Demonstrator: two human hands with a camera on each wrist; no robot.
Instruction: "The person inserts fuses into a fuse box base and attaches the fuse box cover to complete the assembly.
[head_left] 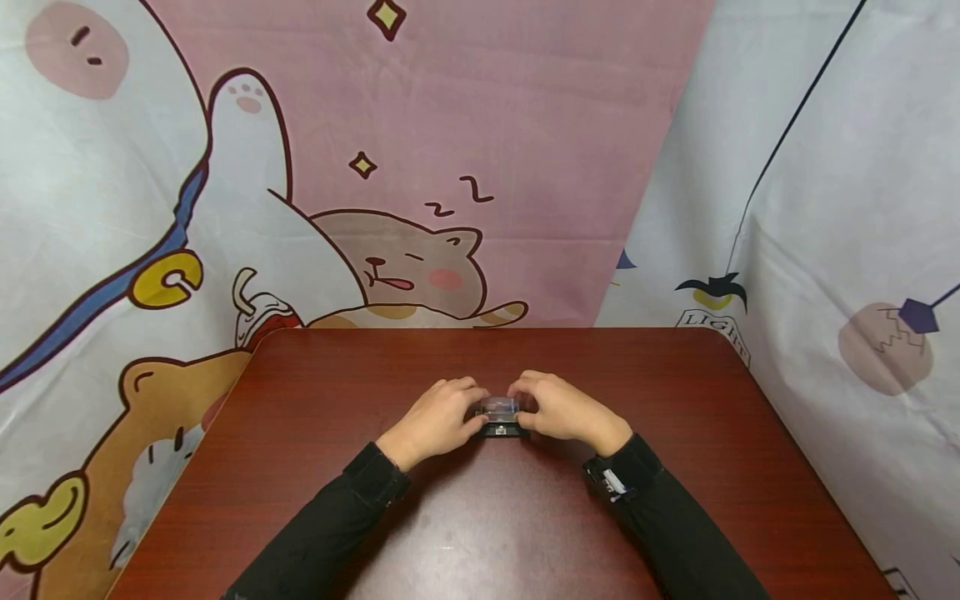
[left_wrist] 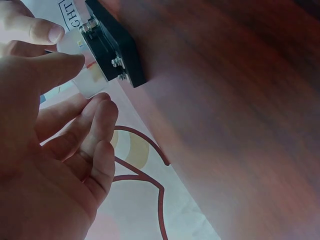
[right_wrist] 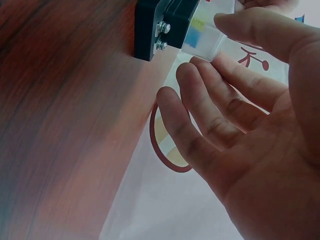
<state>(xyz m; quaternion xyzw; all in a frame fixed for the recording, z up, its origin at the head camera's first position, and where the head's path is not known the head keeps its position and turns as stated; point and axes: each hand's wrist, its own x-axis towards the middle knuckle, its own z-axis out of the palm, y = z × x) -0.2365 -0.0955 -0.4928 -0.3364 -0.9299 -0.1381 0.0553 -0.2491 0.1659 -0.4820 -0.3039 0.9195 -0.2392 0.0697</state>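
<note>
A small clear plastic box (head_left: pixel 498 407) sits on a black base (head_left: pixel 502 431) near the middle of the table. My left hand (head_left: pixel 437 418) pinches the box from the left, thumb on the near side and fingers behind. From the right, my right hand (head_left: pixel 567 408) pinches it the same way. The left wrist view shows metal screws (left_wrist: pixel 117 62) on the black base, with the clear box (left_wrist: pixel 91 84) between thumb and fingers. Blue and yellow patches show through the clear box (right_wrist: pixel 205 37) in the right wrist view, where the lower fingers extend away from it.
A reddish-brown wooden table (head_left: pixel 465 533) spreads around both hands, with glare along its near part. Behind and beside it hangs a cloth (head_left: pixel 555 150) printed with cartoon animals. Dark sleeves with wrist straps (head_left: pixel 615 475) cover both forearms.
</note>
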